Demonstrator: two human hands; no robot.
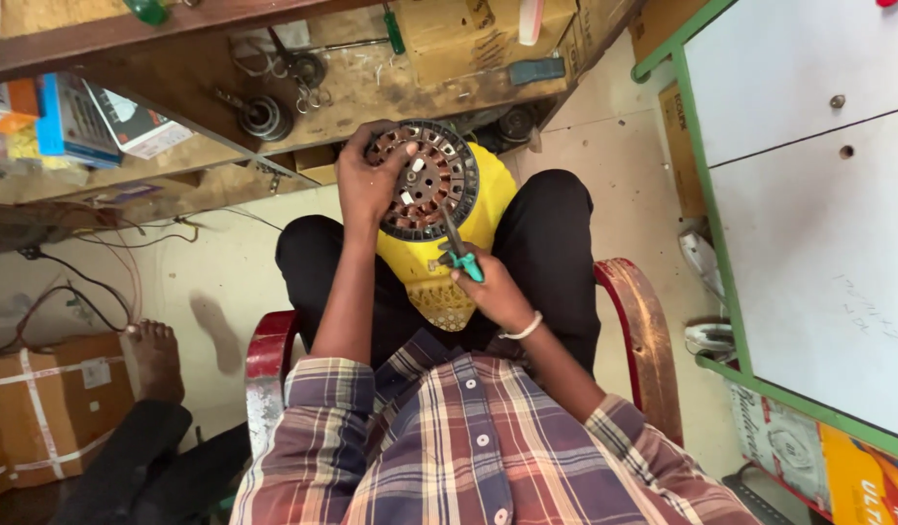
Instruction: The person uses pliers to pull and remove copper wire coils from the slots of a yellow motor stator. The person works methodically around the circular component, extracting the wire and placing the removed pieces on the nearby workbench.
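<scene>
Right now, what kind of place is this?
Probably a small repair workshop. The left hand steadies a motor with copper coils, the right hand works a screwdriver, and tools lie on the workbench.

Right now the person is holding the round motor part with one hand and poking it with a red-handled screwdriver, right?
Not quite. The head view shows the screwdriver has a green handle, not red. The rest is right: the left hand holds the round motor winding on the yellow housing, and the right hand pokes it with the screwdriver.
</scene>
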